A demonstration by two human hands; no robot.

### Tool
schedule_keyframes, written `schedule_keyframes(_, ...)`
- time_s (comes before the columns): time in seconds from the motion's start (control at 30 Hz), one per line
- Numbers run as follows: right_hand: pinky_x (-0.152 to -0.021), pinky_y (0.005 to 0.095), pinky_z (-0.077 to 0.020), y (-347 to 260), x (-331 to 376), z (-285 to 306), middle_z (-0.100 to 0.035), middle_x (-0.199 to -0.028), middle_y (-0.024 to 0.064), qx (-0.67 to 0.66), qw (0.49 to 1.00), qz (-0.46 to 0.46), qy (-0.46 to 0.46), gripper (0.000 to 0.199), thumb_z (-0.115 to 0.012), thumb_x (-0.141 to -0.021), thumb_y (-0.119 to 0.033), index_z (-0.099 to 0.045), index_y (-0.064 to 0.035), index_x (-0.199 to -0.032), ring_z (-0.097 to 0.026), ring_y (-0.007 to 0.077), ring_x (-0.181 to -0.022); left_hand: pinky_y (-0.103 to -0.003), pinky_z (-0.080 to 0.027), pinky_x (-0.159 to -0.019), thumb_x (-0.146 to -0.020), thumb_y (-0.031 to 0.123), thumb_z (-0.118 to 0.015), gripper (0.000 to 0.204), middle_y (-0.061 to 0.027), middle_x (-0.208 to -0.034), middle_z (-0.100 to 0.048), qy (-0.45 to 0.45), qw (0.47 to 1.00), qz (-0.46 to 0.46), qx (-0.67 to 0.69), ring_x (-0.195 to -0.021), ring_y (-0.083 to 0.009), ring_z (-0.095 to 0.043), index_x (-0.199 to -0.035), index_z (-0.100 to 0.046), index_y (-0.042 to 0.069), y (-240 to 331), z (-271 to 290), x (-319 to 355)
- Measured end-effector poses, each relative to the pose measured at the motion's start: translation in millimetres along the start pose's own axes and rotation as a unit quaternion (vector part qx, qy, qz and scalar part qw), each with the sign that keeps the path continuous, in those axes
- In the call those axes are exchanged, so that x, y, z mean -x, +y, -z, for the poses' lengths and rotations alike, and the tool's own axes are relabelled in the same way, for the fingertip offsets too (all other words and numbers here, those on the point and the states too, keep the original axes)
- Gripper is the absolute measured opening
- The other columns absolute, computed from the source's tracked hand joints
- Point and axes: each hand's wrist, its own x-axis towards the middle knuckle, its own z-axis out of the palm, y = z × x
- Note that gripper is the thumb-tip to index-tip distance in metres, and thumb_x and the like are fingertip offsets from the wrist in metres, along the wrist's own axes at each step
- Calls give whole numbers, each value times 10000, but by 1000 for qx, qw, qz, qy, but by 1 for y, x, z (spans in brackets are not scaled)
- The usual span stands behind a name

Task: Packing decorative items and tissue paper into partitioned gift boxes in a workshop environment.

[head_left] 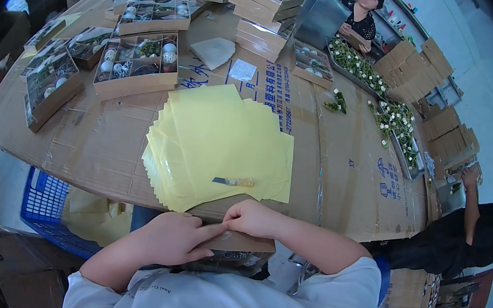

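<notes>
A cardboard box (241, 243) with a clear window sits at the table's near edge, against my body. Dark and white contents show through its window, too small to make out. My left hand (176, 239) grips the box's left part, thumb on the near side and index finger stretched along the upper edge. My right hand (253, 217) is closed in a pinch at that same edge, its fingertips meeting my left index finger. Whatever the pinch holds is hidden. Just beyond lies a fanned stack of yellow sheets (218, 132), with a utility knife (232, 181) on top.
Windowed boxes of egg-shaped decorations (139, 64) stand on the cardboard-covered table (341, 184) at left. More boxes (261, 36) are stacked at the back. Trays of white flowers (400, 130) line the right side. A blue basket (46, 206) stands lower left. Other people (361, 20) sit around.
</notes>
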Motion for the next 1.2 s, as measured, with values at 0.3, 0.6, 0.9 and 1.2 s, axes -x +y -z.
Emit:
schedule_keyframes(0.3,-718,308,-504,-18,-5,20,-697,-805,71,44,999,9,0,212,-599,-768,-122,-713,-38,-926,-637,160,-780,-456,-464,-702,-724,401,-701,425,-175,-843,-606,4,994,109,14,-825,-374,-597,-891,-562,36,-17,6,-4)
schedule_keyframes(0.6,-840,260,-452,-4,5,41,-607,-1085,41,-158,956,168,183,346,-477,-987,-263,-562,-16,-1213,-554,106,-970,-263,-440,-848,-923,206,-608,477,-105,-1005,-604,236,854,123,448,-940,-127,-541,-1320,-443,0,-60,-32,27)
schedule_keyframes(0.9,-625,222,-442,-3,7,42,-615,-895,20,-86,970,156,165,352,-572,-942,-277,-579,5,-1151,-528,65,-722,-267,-418,-890,-941,189,-577,349,-55,-1070,-570,319,714,194,592,-978,-106,-509,-1197,-491,-32,-36,-83,39)
schedule_keyframes(1.2,-520,231,-422,-17,-22,40,-595,-738,22,77,984,117,107,247,-596,-912,-201,-630,-1,-1054,-494,66,-556,-265,-481,-778,-890,142,-638,311,-51,-958,-622,178,783,284,524,-864,-103,-561,-1117,-547,-50,-56,-71,41)
